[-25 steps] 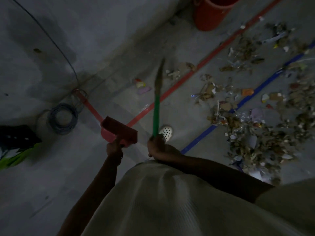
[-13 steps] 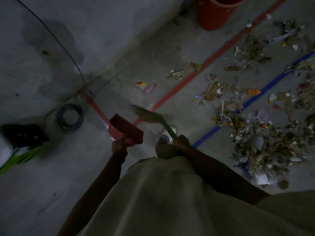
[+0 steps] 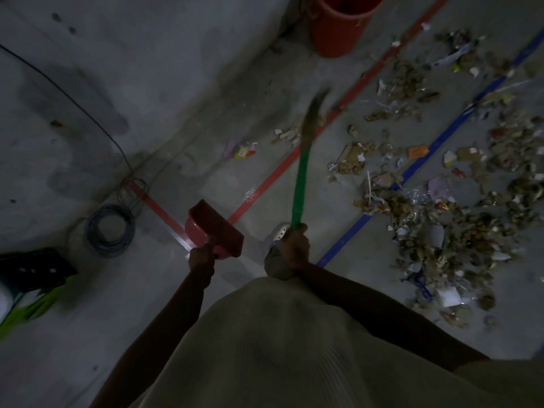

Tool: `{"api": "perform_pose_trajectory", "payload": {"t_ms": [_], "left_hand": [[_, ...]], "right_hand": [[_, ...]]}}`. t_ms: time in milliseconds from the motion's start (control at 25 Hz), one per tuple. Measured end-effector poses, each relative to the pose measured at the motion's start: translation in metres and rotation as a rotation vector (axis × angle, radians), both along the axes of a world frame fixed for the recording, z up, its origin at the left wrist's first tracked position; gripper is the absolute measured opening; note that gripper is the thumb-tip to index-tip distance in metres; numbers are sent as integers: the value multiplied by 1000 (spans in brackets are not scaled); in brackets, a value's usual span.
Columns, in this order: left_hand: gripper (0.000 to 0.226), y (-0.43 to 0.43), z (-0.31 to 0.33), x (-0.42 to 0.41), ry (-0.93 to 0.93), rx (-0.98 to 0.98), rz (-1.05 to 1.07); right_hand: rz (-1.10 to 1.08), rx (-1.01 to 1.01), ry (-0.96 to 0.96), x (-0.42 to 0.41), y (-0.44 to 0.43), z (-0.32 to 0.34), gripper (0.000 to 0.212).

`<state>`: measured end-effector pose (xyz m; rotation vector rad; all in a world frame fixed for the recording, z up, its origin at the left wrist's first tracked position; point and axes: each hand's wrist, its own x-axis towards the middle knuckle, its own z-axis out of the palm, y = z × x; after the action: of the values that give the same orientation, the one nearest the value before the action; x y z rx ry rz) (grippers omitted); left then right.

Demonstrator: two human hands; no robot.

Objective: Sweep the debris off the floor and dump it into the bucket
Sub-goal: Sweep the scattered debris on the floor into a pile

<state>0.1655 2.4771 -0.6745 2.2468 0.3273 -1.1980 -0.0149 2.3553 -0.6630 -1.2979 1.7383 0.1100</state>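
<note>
**Light, loose litter on the floor; broom and dustpan both in hand**

The debris (image 3: 426, 245) is the largest thing here. It is a wide scatter of paper scraps, cardboard bits and dry crumbs on the floor (image 3: 206, 160), running from about 1 o'clock round to 4 o'clock of the person and thickest near 3 o'clock. A few strays lie at 12 o'clock. It looks dry and very light, so it should slide easily but also flutter. Short, low strokes would likely suit it, and flat paper may cling to the concrete until bristle tips get under an edge.

The bucket (image 3: 335, 33) stands upright at roughly 12 to 1 o'clock, well apart from the hands. Its top is cut off, so I cannot tell what it contains.

The broom (image 3: 300, 178) points toward 12 o'clock with its blurred head raised off the floor. The handle looks stiff and light, the head soft. The right hand (image 3: 294, 248) has its fingers wrapped closed round the handle's very end. A hold nearer the head would probably give firmer pressure.

The dustpan (image 3: 215, 228) looks to be rigid, light plastic and hangs above the floor at 9 o'clock of the right hand. The left hand (image 3: 201, 259) has its fingers curled round the short handle, the natural place to hold it.
</note>
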Motion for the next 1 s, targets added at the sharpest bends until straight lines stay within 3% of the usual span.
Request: {"api": "perform_pose_trajectory", "payload": {"t_ms": [40, 80, 160, 200, 400, 520, 720, 1000], "left_hand": [[59, -1, -1, 2, -8, -19, -5], [59, -4, 0, 5, -7, -31, 2], [55, -9, 5, 12, -4, -25, -31], [52, -8, 7, 15, -10, -21, -28], [57, 10, 21, 44, -75, 55, 45], [50, 30, 26, 61, -113, 33, 111], [67, 58, 30, 90, -199, 2, 187], [65, 62, 5, 170, -137, 52, 92]], "right_hand": [[17, -105, 21, 8, 2, 5, 95], [79, -159, 25, 17, 6, 3, 80], [244, -76, -8, 41, 9, 6, 44], [293, 40, -56, 50, 7, 7, 40], [604, 211, -55, 105, 9, 4, 43], [651, 351, -96, 137, 6, 0, 43], [501, 425, -110, 176, -3, -7, 42], [-290, 328, -174, 221, -47, -19, 11]]}}
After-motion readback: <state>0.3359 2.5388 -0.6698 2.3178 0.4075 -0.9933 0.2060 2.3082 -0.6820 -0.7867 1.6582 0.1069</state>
